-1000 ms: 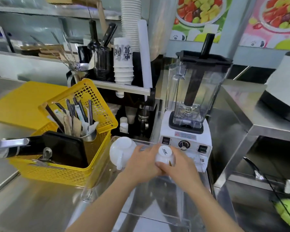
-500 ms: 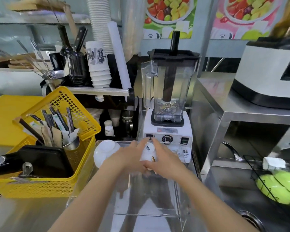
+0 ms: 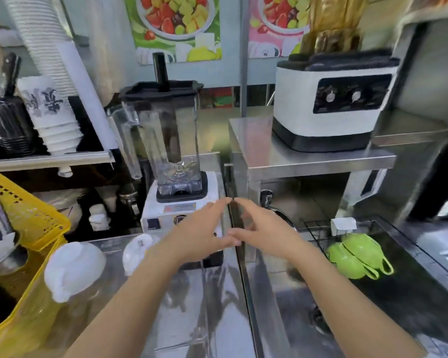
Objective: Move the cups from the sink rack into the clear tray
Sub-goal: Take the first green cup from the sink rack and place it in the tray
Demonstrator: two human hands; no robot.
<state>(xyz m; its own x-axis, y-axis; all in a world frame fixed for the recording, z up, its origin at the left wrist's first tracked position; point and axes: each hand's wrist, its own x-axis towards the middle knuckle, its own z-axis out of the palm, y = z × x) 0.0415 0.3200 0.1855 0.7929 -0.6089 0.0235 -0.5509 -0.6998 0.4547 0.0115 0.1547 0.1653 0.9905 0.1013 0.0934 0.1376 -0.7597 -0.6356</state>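
Observation:
Two white cups lie upside down in the clear tray (image 3: 192, 329): a larger white cup (image 3: 74, 268) at the left and a small white cup (image 3: 137, 251) beside my left wrist. My left hand (image 3: 199, 233) and my right hand (image 3: 261, 228) hover side by side over the tray's right edge, fingers spread, holding nothing. Two green cups (image 3: 357, 254) lie nested on their sides in the black wire sink rack (image 3: 318, 233) to the right, about a hand's width from my right hand.
A blender (image 3: 171, 161) stands just behind the tray. A yellow basket (image 3: 23, 228) with utensils sits at the left. A white appliance (image 3: 329, 104) rests on a steel shelf (image 3: 308, 158) above the sink. A faucet (image 3: 267, 200) is behind my right hand.
Both hands let go of the small white cup, which now lies in the tray, and they have opened and shifted right. The view has swung right toward the sink rack.

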